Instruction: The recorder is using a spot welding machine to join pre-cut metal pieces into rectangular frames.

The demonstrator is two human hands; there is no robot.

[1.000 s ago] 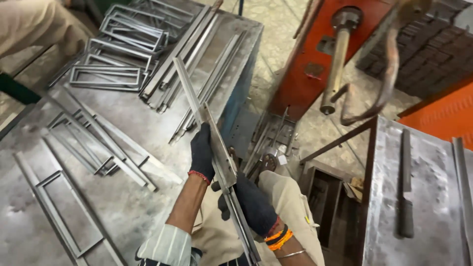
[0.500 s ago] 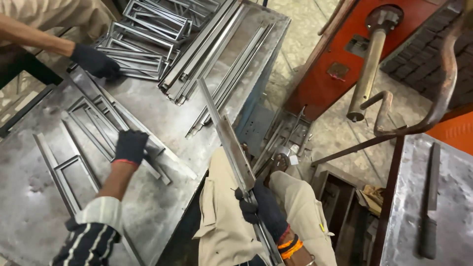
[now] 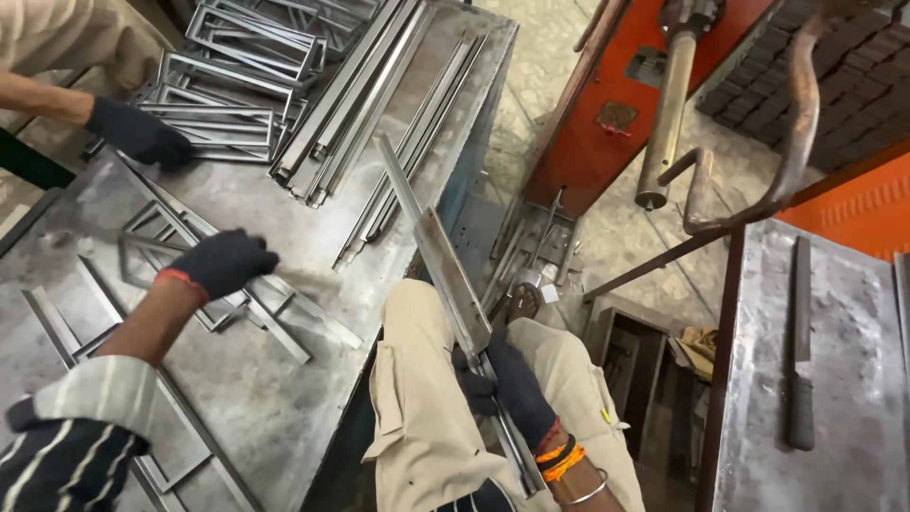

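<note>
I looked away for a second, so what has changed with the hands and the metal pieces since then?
The left hand let go of the long flat steel strip and moved left onto the loose steel bars on the grey metal table. A co-worker's gloved hand came in by the stacked steel frames. The right hand still grips the strip.

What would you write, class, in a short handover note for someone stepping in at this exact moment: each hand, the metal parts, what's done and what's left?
Right hand: gloved, grip closed on a long flat metal strip angled up across the lap.
Left hand: gloved, resting on loose metal frame pieces on the steel table.
Another person's gloved hand touches the stacked rectangular frames.
Done: frames stacked at the table's far end.
Left: the strip is in hand, loose pieces lie unstacked.
</note>
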